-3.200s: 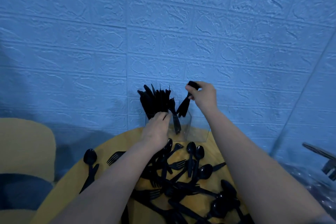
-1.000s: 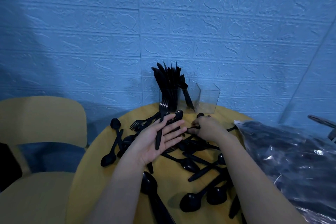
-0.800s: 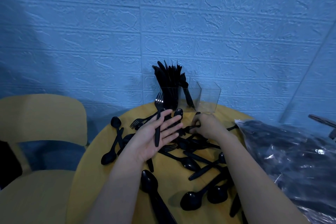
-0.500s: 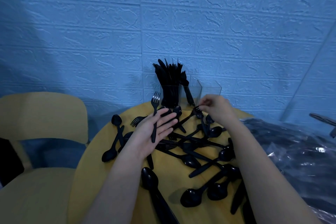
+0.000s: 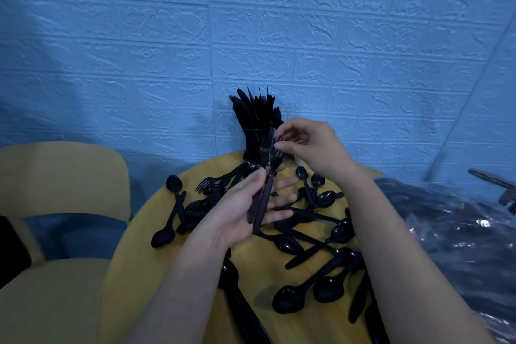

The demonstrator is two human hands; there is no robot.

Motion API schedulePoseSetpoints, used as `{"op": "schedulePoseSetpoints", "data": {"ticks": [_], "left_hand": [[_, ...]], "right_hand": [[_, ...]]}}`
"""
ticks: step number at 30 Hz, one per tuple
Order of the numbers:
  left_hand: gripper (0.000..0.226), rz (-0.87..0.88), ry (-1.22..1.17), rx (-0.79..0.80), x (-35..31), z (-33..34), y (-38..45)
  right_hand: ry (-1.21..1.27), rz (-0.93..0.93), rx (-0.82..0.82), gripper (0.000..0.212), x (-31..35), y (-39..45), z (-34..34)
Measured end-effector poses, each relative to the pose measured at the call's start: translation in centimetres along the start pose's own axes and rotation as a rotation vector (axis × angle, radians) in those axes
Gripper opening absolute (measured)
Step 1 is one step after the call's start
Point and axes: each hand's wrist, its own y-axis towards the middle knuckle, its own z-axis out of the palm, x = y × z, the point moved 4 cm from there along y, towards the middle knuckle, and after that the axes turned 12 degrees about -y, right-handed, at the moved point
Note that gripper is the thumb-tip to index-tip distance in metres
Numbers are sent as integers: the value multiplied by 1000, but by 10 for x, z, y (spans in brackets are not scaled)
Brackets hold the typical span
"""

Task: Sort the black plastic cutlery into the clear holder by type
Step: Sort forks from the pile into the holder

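- The left hand point(image 5: 245, 209) lies palm-up over the yellow surface point(image 5: 139, 274), its thumb pressing a small bundle of forks point(image 5: 265, 193) across the straightened fingers; two handles show, and more than that I cannot tell.
- The right hand point(image 5: 310, 145), at about 1 o'clock from the left, pinches the tine end of the topmost fork between thumb and fingertips.
- The bundle's long axis runs from 6 to 12 o'clock with a slight lean to 1: handle ends point back at the person, tines point away.
- The clear holder point(image 5: 255, 142) stands at the far edge of the surface, at 12 o'clock from the forks, just beyond the tines. Its left compartment is packed with upright black cutlery; the other compartments are mostly hidden behind the right hand.
- Judgement: the right hand is nearer the holder, and the forks already point at it, so a short carry toward 12 o'clock, then tipping upright, would seat them.
- Loose spoons point(image 5: 304, 288) and other pieces litter the surface from 3 to 9 o'clock around the hands.
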Motion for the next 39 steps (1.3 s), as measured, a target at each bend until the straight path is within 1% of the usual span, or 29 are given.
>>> {"op": "schedulePoseSetpoints", "data": {"ticks": [3,5,7,8,9,11,12,13,14,16,21,23,25,26,27,28,30,32,34,37,39], "left_hand": [[36,-31,24,19,5,2,-1],[32,-30,10,23,5,1,0],[28,-9,-23,-13,2,-4,2],[27,5,-51,-39,1,-8,3],[26,20,-79,-61,-1,-11,4],[23,44,-109,-96,-4,-15,4],[21,52,-112,-110,-4,-16,4],[19,58,-114,-123,-5,-16,4],[18,62,-120,-134,-6,-16,4],[20,68,-135,-152,-7,-17,4],[22,79,-98,-193,-8,-19,5],[22,79,-89,-196,-8,-19,5],[22,77,-84,-197,-8,-19,5],[22,77,-81,-198,-8,-20,4],[22,78,-77,-200,-8,-20,4],[22,80,-74,-202,-8,-20,4],[22,83,-74,-207,-9,-21,4],[22,86,-76,-215,-10,-21,4],[22,92,-75,-225,-10,-20,3],[22,99,-71,-235,-10,-20,2],[22,100,-72,-238,-11,-20,2]], "right_hand": [[-72,-18,-37,14,-1,0,7],[-106,-7,-70,14,-3,1,4],[-188,36,-81,12,-11,1,-4],[-272,65,-20,10,-17,0,-8],[-371,99,105,8,-25,-1,-8],[-555,166,455,8,-42,-10,-1],[-628,186,605,13,-50,-16,5],[-685,197,710,18,-56,-21,11],[-719,202,771,21,-60,-23,17],[-723,201,828,22,-66,-26,26],[-686,213,898,18,-73,-28,35],[-693,204,908,17,-73,-29,35],[-678,201,878,8,-75,-29,34],[-658,203,850,9,-75,-28,32],[-639,204,811,14,-75,-27,30],[-622,205,762,16,-74,-25,28],[-587,192,642,12,-71,-20,23],[-536,194,483,7,-69,-15,18],[-523,207,375,8,-70,-12,17],[-567,243,363,9,-80,-13,21],[-587,268,363,14,-85,-15,23]]}}
